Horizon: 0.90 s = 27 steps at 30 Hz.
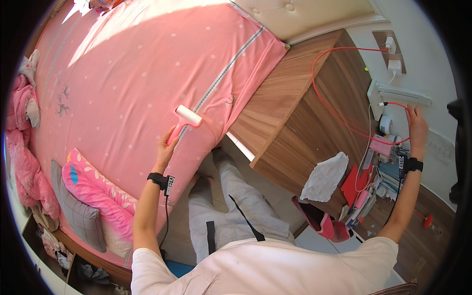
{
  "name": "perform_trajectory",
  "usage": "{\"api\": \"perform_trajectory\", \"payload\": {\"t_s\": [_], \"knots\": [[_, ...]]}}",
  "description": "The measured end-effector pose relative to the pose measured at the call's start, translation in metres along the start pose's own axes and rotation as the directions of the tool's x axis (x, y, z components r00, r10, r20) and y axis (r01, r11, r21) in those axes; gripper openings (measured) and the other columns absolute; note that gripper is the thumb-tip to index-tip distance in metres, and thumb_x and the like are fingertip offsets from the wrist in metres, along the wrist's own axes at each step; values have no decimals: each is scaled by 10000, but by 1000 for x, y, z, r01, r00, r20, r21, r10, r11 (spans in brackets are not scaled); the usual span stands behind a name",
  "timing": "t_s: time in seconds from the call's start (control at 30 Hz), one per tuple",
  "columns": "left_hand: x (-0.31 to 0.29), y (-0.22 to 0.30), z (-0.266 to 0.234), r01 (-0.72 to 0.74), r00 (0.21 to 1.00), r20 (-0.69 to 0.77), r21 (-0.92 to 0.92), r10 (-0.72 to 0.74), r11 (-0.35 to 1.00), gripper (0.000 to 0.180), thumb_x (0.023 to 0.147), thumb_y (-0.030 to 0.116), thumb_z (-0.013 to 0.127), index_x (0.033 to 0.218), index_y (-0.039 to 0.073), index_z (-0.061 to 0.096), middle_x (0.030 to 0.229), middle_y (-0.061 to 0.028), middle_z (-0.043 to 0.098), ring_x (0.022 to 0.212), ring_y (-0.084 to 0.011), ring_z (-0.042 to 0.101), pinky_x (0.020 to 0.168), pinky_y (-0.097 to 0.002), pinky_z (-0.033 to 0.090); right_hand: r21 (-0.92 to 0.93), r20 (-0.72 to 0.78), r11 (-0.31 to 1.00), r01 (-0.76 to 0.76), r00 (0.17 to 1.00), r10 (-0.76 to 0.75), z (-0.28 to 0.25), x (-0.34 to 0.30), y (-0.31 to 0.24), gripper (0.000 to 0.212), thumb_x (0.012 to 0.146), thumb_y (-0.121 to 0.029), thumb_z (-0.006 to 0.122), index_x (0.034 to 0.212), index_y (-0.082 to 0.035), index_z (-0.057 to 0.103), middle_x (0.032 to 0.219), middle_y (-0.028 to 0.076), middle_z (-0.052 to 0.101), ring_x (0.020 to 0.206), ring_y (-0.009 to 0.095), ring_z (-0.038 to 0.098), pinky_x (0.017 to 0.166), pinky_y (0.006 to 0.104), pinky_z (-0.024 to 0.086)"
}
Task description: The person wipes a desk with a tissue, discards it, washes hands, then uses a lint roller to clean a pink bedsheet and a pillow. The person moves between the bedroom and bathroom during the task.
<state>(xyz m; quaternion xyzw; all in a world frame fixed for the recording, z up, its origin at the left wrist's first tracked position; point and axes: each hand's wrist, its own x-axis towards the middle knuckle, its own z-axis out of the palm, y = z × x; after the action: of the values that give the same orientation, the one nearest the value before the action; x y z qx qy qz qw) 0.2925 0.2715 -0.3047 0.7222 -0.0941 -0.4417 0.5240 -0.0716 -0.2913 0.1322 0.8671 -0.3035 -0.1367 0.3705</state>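
Observation:
My left hand (166, 148) is closed round the pink handle of a lint roller (189, 116). Its white roll lies at the near edge of the bed, on or just above the pink sheet (142, 83); I cannot tell whether it touches. Out to the right, my right hand (417, 129) pinches a red charging cable (319, 96) a short way behind its connector. The cable loops over the wooden cabinet (314, 108) and runs up to a white plug (390, 44) in the wall socket. Each wrist wears a black strap with a small device on it.
Beside the cabinet, a desk holds a heap of books (388, 179), a red sheet and tangled cords. A crumpled white sheet (325, 177) lies at the cabinet's corner. Pink pillows (98, 182) and a grey cushion (78, 216) rest on the bed. An open drawer (88, 270) sits lower left.

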Motion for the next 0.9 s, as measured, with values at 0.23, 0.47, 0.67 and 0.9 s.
{"api": "perform_trajectory", "payload": {"t_s": [0.23, 0.47, 0.67, 0.9], "knots": [[52, 15, 73, -150, 986, 76, 2, 149, 989, 421, 880, 152, 607, 1291, 112, 527, 756, 58, 541, 569, -32, 434, 499, -193, 365, 135, 176, 988, 70, 980, -93, 80, -12, -34, 227, 816, -175, 622, 1022, -80, 624, 947, 97, 568, 846, 303, 590, 706, 409, 489], [107, 19, 121, -264, 955, 177, 150, 236, 953, 449, 857, 149, 620, 1289, 93, 511, 1248, -130, 567, 1155, -229, 526, 985, -319, 389, 266, -4, 963, 47, 999, -48, 42, 12, -109, 191, 841, -120, 607, 1021, -55, 616, 1008, 99, 586, 882, 314, 594, 732, 377, 490], [148, 54, 180, -388, 921, 128, 261, 367, 884, 446, 878, 168, 585, 1305, 91, 483, 1183, -187, 574, 1062, -345, 555, 913, -384, 430, 529, -394, 737, 421, 891, -227, -66, 75, -214, 245, 784, -50, 651, 1025, -33, 616, 948, 128, 599, 836, 293, 603, 717, 364, 495], [107, 104, 153, -330, 860, -407, 15, 307, 944, 527, 910, 182, 540, 1355, 12, 316, 1139, -272, 535, 1052, -393, 533, 874, -432, 419, 873, -301, 187, 451, 798, -522, -97, 144, -400, 343, 844, -272, 610, 1025, 19, 582, 865, 148, 619, 812, 325, 605, 680, 395, 484]]}}
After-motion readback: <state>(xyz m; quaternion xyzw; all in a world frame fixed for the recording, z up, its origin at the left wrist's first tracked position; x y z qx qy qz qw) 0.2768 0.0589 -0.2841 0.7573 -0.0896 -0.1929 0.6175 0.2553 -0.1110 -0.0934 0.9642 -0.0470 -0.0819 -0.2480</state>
